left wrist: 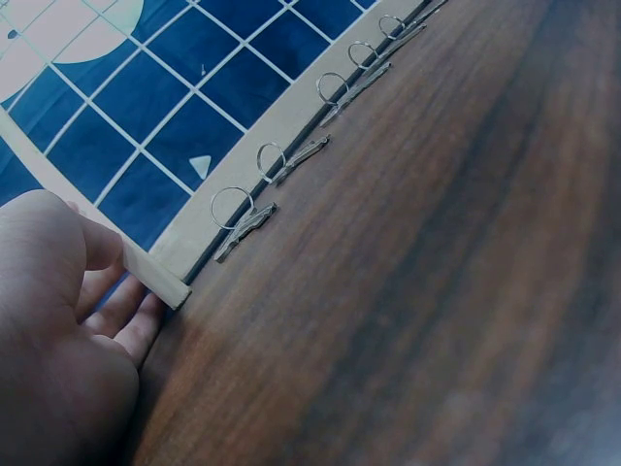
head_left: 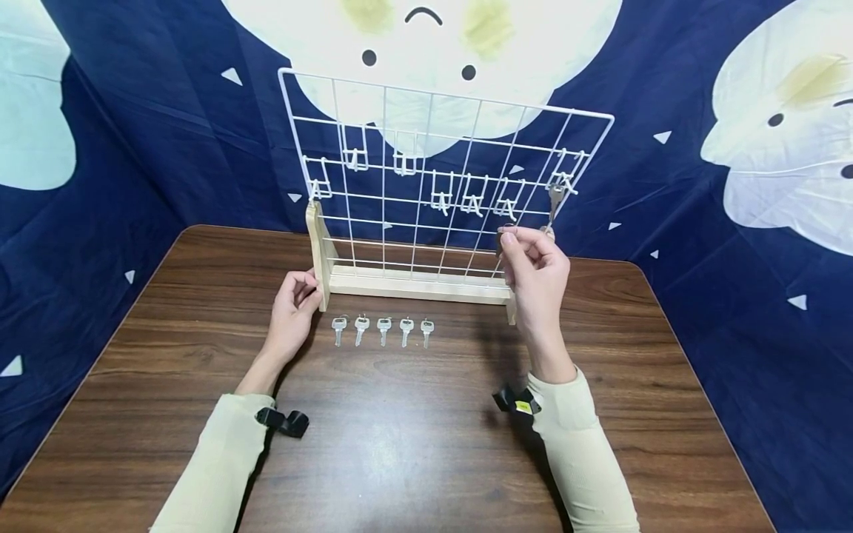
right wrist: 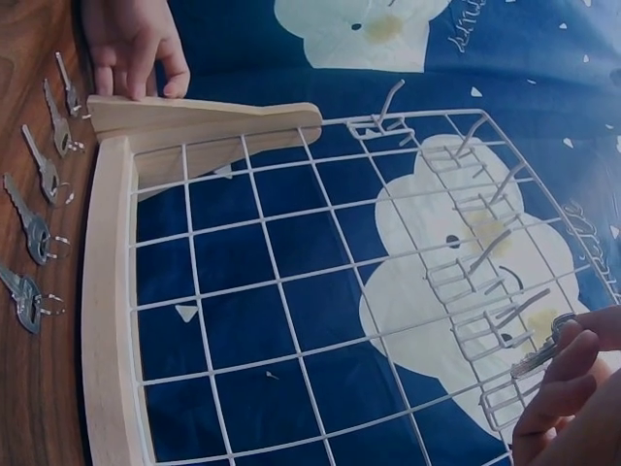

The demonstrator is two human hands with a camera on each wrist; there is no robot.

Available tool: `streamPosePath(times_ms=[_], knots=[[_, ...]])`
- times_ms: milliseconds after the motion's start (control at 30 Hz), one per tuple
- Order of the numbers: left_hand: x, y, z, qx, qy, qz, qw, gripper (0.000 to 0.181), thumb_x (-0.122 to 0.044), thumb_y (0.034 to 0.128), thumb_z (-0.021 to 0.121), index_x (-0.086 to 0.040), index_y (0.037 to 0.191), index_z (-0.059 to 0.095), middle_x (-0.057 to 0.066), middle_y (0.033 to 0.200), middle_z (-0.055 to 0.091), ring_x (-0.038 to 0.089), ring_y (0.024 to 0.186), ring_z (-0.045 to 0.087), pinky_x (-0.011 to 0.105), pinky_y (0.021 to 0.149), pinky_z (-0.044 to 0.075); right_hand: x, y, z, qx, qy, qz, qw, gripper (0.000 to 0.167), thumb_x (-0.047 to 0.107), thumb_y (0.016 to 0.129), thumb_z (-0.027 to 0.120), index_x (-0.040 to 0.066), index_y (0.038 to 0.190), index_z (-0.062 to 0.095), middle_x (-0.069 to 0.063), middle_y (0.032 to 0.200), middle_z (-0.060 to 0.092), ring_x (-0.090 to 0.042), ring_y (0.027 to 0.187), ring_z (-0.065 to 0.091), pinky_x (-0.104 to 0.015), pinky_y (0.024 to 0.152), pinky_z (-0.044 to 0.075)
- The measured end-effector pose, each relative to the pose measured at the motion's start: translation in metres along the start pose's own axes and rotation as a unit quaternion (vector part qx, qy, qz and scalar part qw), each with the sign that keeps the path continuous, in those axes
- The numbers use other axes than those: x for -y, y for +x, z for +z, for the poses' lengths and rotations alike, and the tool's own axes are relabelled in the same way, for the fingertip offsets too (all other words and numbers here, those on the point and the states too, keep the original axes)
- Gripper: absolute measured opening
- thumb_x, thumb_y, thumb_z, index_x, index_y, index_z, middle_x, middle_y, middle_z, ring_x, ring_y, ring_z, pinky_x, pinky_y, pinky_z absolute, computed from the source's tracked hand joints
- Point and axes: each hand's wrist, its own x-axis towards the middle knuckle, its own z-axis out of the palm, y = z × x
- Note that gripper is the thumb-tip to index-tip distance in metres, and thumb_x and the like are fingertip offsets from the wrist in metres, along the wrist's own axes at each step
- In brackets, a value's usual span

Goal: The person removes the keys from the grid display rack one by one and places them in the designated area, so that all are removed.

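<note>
A white wire grid rack (head_left: pixel 426 178) stands in a pale wooden base (head_left: pixel 420 285). At the base's left upright (head_left: pixel 318 255), my left hand (head_left: pixel 289 307) grips the lower edge between thumb and fingers. My right hand (head_left: pixel 538 277) is raised before the grid's right side and pinches a key (right wrist: pixel 537 361) between thumb and fingertips. Just beyond that hand, another key (head_left: pixel 556 201) hangs from the rightmost hook (head_left: pixel 563 180). Several silver keys (head_left: pixel 383 331) with rings lie in a row on the table in front of the base.
Several white wire hooks (head_left: pixel 440 201) are clipped on the grid at different heights. The brown wooden table (head_left: pixel 386 437) has its back edge close behind the rack. A dark blue cloth (head_left: pixel 173 118) with white cloud faces hangs around it.
</note>
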Motion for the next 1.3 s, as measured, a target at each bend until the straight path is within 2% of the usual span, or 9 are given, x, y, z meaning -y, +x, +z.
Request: streamPosePath(times_ms=[233,467,667,767,867,1000,1233,1300], knots=[[0.000,0.001,-0.001,0.001,0.002,0.000,1.0000,0.017,0.018,0.1074,0.048,0.020,0.122,0.039,0.029,0.160,0.049,0.005,0.140,0.051,0.016,0.118,0.043,0.001,-0.006,0.000,0.003,-0.009,0.011,0.9999,0.008,-0.005,0.098,0.075,-0.009,0.104,0.080,0.003,0.070,0.067,-0.002,0.048,0.041,-0.013,0.044,0.029],[0.001,0.000,-0.001,0.000,-0.002,0.001,1.0000,0.017,0.017,0.1077,0.048,0.019,0.122,0.039,0.030,0.161,0.048,0.005,0.139,0.052,0.015,0.117,0.044,0.001,-0.009,0.000,-0.024,-0.061,-0.011,0.9978,0.008,-0.006,0.095,0.079,-0.007,0.102,0.083,0.007,0.091,0.080,-0.005,0.069,0.060,-0.015,0.064,0.047],[0.000,0.000,0.000,-0.001,-0.002,-0.001,1.0000,0.017,0.017,0.1076,0.048,0.019,0.121,0.038,0.029,0.161,0.048,0.005,0.139,0.051,0.015,0.117,0.044,-0.001,-0.010,-0.002,-0.032,-0.051,0.003,0.9982,0.008,-0.003,0.095,0.081,0.004,0.096,0.086,0.004,0.091,0.080,-0.006,0.070,0.062,-0.015,0.064,0.049],[0.000,0.000,0.000,-0.001,-0.002,-0.002,1.0000,0.017,0.017,0.1076,0.048,0.019,0.121,0.038,0.029,0.161,0.048,0.005,0.139,0.051,0.014,0.117,0.044,-0.001,-0.010,-0.003,-0.025,-0.054,0.012,0.9982,0.009,-0.005,0.096,0.078,0.002,0.098,0.085,0.006,0.090,0.080,-0.005,0.070,0.061,-0.015,0.064,0.048],[0.000,0.000,0.000,-0.001,-0.002,-0.001,1.0000,0.017,0.017,0.1076,0.049,0.019,0.121,0.039,0.029,0.161,0.048,0.006,0.139,0.051,0.015,0.117,0.044,-0.001,-0.011,-0.004,-0.021,-0.070,0.016,0.9972,0.006,-0.005,0.096,0.078,-0.004,0.100,0.083,0.008,0.088,0.080,-0.004,0.070,0.060,-0.015,0.064,0.048],[0.001,0.001,0.000,0.000,-0.004,0.001,1.0000,0.017,0.017,0.1076,0.048,0.019,0.121,0.039,0.030,0.161,0.048,0.006,0.140,0.051,0.016,0.118,0.044,-0.003,-0.013,-0.006,-0.017,-0.090,0.020,0.9956,0.011,-0.004,0.096,0.078,-0.012,0.104,0.079,0.009,0.088,0.079,-0.004,0.071,0.060,-0.015,0.065,0.048],[0.001,0.001,-0.001,0.001,-0.003,-0.001,1.0000,0.017,0.017,0.1077,0.048,0.020,0.122,0.039,0.029,0.162,0.048,0.005,0.138,0.052,0.015,0.117,0.044,-0.008,-0.017,-0.011,-0.013,-0.099,0.033,0.9945,0.011,-0.004,0.096,0.078,-0.012,0.105,0.078,0.010,0.089,0.079,-0.003,0.073,0.062,-0.016,0.068,0.050],[0.001,0.000,-0.001,0.000,-0.001,-0.002,1.0000,0.017,0.017,0.1078,0.048,0.020,0.122,0.039,0.029,0.161,0.048,0.005,0.138,0.052,0.014,0.116,0.044,-0.009,-0.019,-0.012,-0.011,-0.101,0.042,0.9940,0.007,-0.006,0.096,0.077,-0.009,0.102,0.079,0.010,0.088,0.079,-0.004,0.072,0.061,-0.015,0.067,0.049]])
